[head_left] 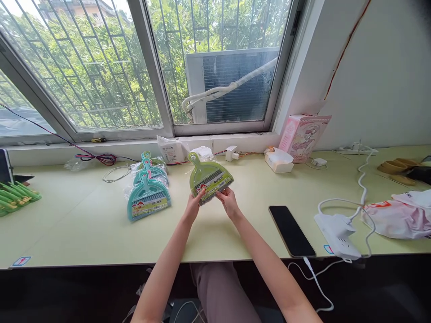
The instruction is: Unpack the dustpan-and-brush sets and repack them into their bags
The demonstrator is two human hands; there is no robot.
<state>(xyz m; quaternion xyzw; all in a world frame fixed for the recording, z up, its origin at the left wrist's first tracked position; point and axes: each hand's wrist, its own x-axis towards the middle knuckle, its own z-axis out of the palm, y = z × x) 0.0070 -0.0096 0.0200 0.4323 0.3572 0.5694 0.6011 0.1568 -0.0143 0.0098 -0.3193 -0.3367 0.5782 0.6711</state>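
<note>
A green mini dustpan and brush set [209,176] in clear wrap is held above the table, its handle pointing up and away from me. My left hand [195,199] grips its lower left corner, thumb on the printed label. At the lower right edge, my right hand [228,201] pinches it between thumb and fingers. To the left lies a row of similar wrapped sets: a blue-teal one [148,197] in front, a teal one [153,170] behind it, and a green handle [147,155] at the back.
A phone [291,231] with a charging cable and a white power strip [338,235] lie to the right. Further back are a tissue pack [279,160] and a pink box [305,137]. Green bundled items [16,197] sit at far left. The table edge [101,265] is close to me.
</note>
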